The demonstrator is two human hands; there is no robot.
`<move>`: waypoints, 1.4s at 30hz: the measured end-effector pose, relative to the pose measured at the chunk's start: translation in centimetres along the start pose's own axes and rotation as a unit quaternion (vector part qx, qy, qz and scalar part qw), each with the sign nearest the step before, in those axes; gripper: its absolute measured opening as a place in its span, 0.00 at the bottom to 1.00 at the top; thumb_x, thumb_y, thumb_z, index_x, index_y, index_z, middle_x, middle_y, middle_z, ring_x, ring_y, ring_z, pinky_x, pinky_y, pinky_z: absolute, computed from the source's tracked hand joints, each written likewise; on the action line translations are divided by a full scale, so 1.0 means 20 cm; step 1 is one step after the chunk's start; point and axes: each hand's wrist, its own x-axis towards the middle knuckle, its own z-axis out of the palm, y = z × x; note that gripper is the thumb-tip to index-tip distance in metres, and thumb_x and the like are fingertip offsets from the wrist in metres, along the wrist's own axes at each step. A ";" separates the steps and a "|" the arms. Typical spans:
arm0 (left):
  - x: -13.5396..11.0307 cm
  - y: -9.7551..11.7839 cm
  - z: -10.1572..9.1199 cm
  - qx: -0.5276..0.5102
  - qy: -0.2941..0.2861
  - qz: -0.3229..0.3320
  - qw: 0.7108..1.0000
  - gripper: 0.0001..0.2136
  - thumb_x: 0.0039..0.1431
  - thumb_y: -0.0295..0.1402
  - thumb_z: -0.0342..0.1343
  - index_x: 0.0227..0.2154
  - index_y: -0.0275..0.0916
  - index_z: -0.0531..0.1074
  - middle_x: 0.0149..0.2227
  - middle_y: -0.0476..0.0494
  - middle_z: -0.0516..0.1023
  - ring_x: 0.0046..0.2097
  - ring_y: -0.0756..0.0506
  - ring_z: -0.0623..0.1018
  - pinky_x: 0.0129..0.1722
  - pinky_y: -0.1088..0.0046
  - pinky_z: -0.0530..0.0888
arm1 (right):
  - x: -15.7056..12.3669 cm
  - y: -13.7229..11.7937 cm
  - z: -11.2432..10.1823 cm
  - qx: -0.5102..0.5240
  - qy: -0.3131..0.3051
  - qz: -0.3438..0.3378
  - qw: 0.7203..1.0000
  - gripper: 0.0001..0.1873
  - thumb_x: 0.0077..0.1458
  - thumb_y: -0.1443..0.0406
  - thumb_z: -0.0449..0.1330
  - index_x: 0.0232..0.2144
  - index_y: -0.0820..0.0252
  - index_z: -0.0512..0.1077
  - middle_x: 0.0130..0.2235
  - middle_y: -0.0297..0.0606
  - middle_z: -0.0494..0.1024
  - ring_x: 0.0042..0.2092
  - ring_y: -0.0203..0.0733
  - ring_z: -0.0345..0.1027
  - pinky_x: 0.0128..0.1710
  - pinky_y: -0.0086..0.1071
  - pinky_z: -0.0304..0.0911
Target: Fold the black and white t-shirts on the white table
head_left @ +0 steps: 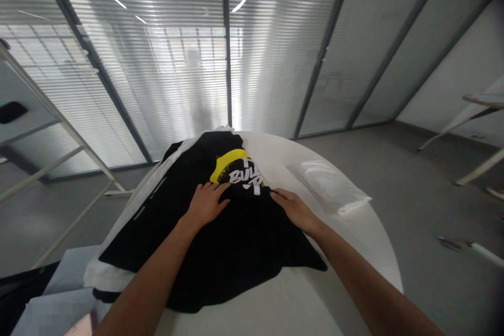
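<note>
Left hand (208,202) loosely open on the black shirt (236,254) — right hand (292,207) half-curled at its right edge, can't tell if pinching.

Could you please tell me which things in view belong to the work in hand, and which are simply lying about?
In hand:
black printed T-shirt
left hand
right hand
white table beneath

Apparently idle:
folded white bundle
standing frame at left
</note>
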 end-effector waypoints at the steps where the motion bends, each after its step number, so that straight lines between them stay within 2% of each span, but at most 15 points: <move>1: 0.00 0.01 0.00 0.003 0.001 0.006 1.000 0.23 0.61 0.43 0.52 0.58 0.48 0.63 0.48 0.41 0.77 0.49 0.38 0.72 0.47 0.59 0.64 | 0.00 0.00 0.00 0.027 -0.002 0.018 0.999 0.25 0.58 0.48 0.52 0.44 0.61 0.75 0.44 0.40 0.80 0.48 0.51 0.71 0.52 0.43 0.62; 4: 0.01 0.05 -0.01 0.004 0.005 0.008 1.000 0.19 0.63 0.43 0.49 0.55 0.45 0.65 0.48 0.40 0.77 0.50 0.39 0.73 0.48 0.60 0.63 | 0.00 0.00 0.01 0.083 -0.013 0.060 0.995 0.27 0.56 0.46 0.53 0.42 0.62 0.76 0.43 0.40 0.80 0.49 0.53 0.71 0.54 0.45 0.61; 8: 0.02 0.07 -0.03 -0.008 0.007 0.021 1.000 0.15 0.66 0.42 0.44 0.49 0.45 0.69 0.45 0.42 0.78 0.48 0.42 0.73 0.49 0.62 0.63 | 0.00 0.01 0.01 0.110 -0.021 0.061 0.992 0.26 0.55 0.48 0.55 0.42 0.62 0.77 0.45 0.40 0.80 0.51 0.52 0.71 0.57 0.45 0.59; 10: 0.01 0.09 -0.03 -0.014 -0.001 0.051 0.999 0.14 0.66 0.42 0.45 0.48 0.46 0.70 0.42 0.43 0.78 0.46 0.43 0.74 0.48 0.63 0.63 | 0.00 0.02 0.01 0.134 -0.024 0.068 0.988 0.25 0.55 0.48 0.57 0.42 0.61 0.77 0.45 0.40 0.80 0.50 0.52 0.72 0.57 0.45 0.60; 13: -0.01 0.12 -0.03 -0.013 0.007 0.095 0.995 0.16 0.63 0.43 0.50 0.51 0.45 0.68 0.41 0.44 0.78 0.44 0.42 0.74 0.46 0.63 0.65 | -0.02 0.01 0.02 0.202 -0.039 0.083 0.975 0.23 0.54 0.50 0.59 0.43 0.62 0.77 0.45 0.42 0.80 0.48 0.51 0.73 0.55 0.45 0.61; 17: -0.01 0.18 0.00 0.000 0.025 0.103 0.994 0.14 0.64 0.41 0.49 0.49 0.44 0.69 0.41 0.43 0.78 0.44 0.41 0.75 0.46 0.62 0.66 | -0.06 -0.04 0.03 0.267 -0.098 0.091 0.954 0.24 0.53 0.53 0.61 0.48 0.62 0.74 0.46 0.44 0.79 0.49 0.50 0.72 0.55 0.44 0.62; 20: -0.01 0.18 0.01 -0.014 0.009 0.087 0.996 0.12 0.65 0.38 0.46 0.46 0.44 0.70 0.41 0.43 0.78 0.44 0.43 0.76 0.45 0.65 0.69 | -0.08 -0.08 0.01 0.226 -0.144 0.079 0.960 0.27 0.52 0.55 0.61 0.53 0.60 0.70 0.51 0.43 0.76 0.52 0.48 0.70 0.57 0.42 0.60; 22: -0.01 0.17 0.02 -0.033 0.017 0.052 0.998 0.12 0.66 0.37 0.44 0.46 0.45 0.70 0.44 0.44 0.78 0.45 0.44 0.76 0.44 0.67 0.70 | -0.08 -0.08 -0.01 0.150 -0.153 0.043 0.976 0.32 0.50 0.57 0.63 0.57 0.59 0.66 0.55 0.42 0.72 0.54 0.48 0.67 0.57 0.42 0.59; 25: -0.01 0.13 0.02 -0.065 0.052 -0.025 0.996 0.13 0.66 0.36 0.43 0.49 0.46 0.69 0.45 0.46 0.78 0.44 0.45 0.78 0.42 0.70 0.71 | -0.10 -0.07 -0.03 0.000 -0.137 -0.018 0.990 0.44 0.46 0.58 0.67 0.63 0.56 0.56 0.57 0.44 0.67 0.54 0.48 0.64 0.55 0.44 0.60; 28: 0.00 0.09 0.02 -0.098 0.084 -0.065 0.989 0.13 0.64 0.35 0.45 0.48 0.44 0.69 0.40 0.46 0.79 0.40 0.46 0.78 0.40 0.71 0.71 | -0.12 -0.06 -0.02 -0.103 -0.122 -0.056 0.986 0.50 0.45 0.61 0.67 0.67 0.53 0.49 0.56 0.45 0.65 0.47 0.46 0.66 0.49 0.43 0.64; 31: 0.00 0.08 0.02 -0.124 0.110 -0.075 0.983 0.11 0.62 0.33 0.48 0.46 0.43 0.70 0.38 0.47 0.79 0.39 0.46 0.78 0.40 0.71 0.71 | -0.13 -0.06 0.02 -0.149 -0.112 -0.112 0.976 0.45 0.48 0.63 0.64 0.66 0.52 0.52 0.55 0.45 0.65 0.43 0.43 0.67 0.46 0.41 0.65; 34: 0.00 0.09 0.03 -0.155 0.101 -0.075 0.980 0.12 0.63 0.33 0.47 0.48 0.42 0.68 0.35 0.47 0.78 0.36 0.46 0.79 0.37 0.72 0.71 | -0.12 -0.06 0.04 -0.137 -0.081 -0.147 0.976 0.31 0.54 0.62 0.59 0.61 0.53 0.61 0.50 0.42 0.71 0.42 0.43 0.67 0.45 0.40 0.65; 36: 0.00 0.11 0.03 -0.187 0.073 -0.051 0.978 0.17 0.64 0.34 0.46 0.55 0.41 0.62 0.32 0.49 0.78 0.33 0.46 0.79 0.34 0.72 0.71 | -0.12 -0.06 0.04 -0.100 -0.058 -0.136 0.984 0.23 0.58 0.60 0.57 0.56 0.54 0.66 0.46 0.39 0.74 0.41 0.42 0.68 0.45 0.39 0.65; 39: -0.02 0.15 0.02 -0.187 0.044 0.015 0.981 0.26 0.63 0.35 0.49 0.63 0.42 0.51 0.32 0.49 0.79 0.33 0.45 0.79 0.34 0.71 0.72 | -0.11 -0.09 0.04 -0.018 -0.047 -0.107 0.993 0.18 0.60 0.57 0.55 0.49 0.56 0.72 0.44 0.37 0.77 0.44 0.43 0.70 0.46 0.38 0.65; 42: -0.05 0.20 0.01 -0.140 0.046 0.078 0.986 0.24 0.63 0.35 0.50 0.61 0.46 0.56 0.37 0.48 0.80 0.35 0.45 0.80 0.36 0.71 0.73 | -0.10 -0.11 0.04 0.046 -0.035 -0.078 0.995 0.17 0.60 0.54 0.55 0.44 0.58 0.75 0.44 0.37 0.77 0.45 0.44 0.70 0.48 0.37 0.64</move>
